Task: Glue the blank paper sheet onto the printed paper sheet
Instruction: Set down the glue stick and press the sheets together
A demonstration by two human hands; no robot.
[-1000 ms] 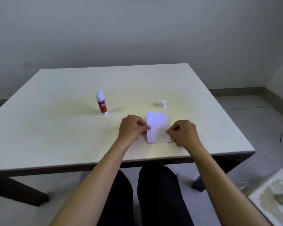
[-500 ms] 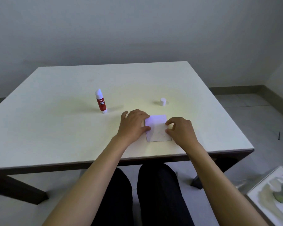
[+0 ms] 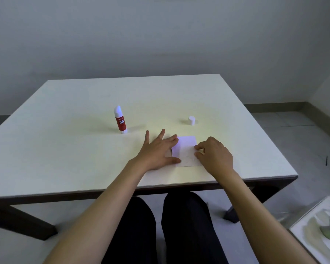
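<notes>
A small white paper sheet (image 3: 186, 149) lies flat on the table near the front edge. Faint lines show on its near half; any second sheet beneath it is hidden. My left hand (image 3: 157, 150) lies flat with fingers spread, its thumb and fingertips pressing on the sheet's left edge. My right hand (image 3: 214, 154) is curled, fingertips touching the sheet's right edge. A red glue stick (image 3: 120, 120) stands upright and uncapped, to the left behind my hands. Its white cap (image 3: 191, 120) stands apart, behind the sheet.
The white table (image 3: 65, 149) has its front edge close to my hands and its right edge beyond the cap. My dark-clothed legs (image 3: 160, 225) are under the table. A framed picture (image 3: 320, 231) leans on the floor at the lower right.
The sheet was held raised between pinched fingers a second ago; it now lies flat. My left hand has opened and spread over its left edge. My right hand stayed at the right edge.
</notes>
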